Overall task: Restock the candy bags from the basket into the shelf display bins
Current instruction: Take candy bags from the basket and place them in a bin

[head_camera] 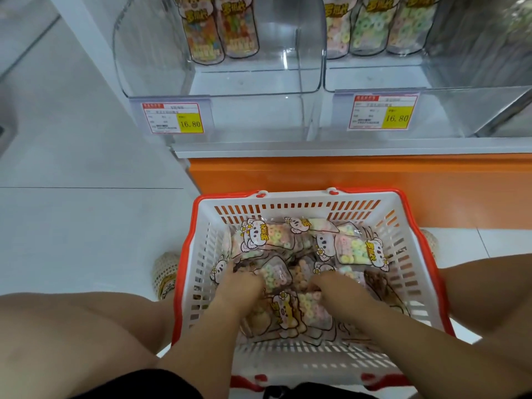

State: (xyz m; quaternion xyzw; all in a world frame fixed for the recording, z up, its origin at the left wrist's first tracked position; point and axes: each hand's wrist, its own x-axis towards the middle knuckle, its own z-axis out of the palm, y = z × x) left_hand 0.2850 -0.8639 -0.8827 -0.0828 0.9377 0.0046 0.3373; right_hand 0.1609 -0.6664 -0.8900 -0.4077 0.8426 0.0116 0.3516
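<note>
A white basket with a red rim [188,254] stands on the floor between my knees, holding several clear candy bags [267,239] printed with a cartoon animal and filled with pastel rings. Both my hands are down in the pile. My left hand [241,285] curls over a bag at the basket's left middle. My right hand [341,287] curls into the bags at the right middle, and its fingertips are hidden. Above, the left clear bin [218,79] holds two standing bags [218,30]. The right clear bin [431,79] holds three ring-candy bags [371,27].
Price tags reading 16.80 hang on the left bin front [172,118] and the right bin front [381,112]. An orange shelf base [345,174] runs behind the basket. White tiled floor [86,220] lies to the left. My shoe [165,272] sits beside the basket.
</note>
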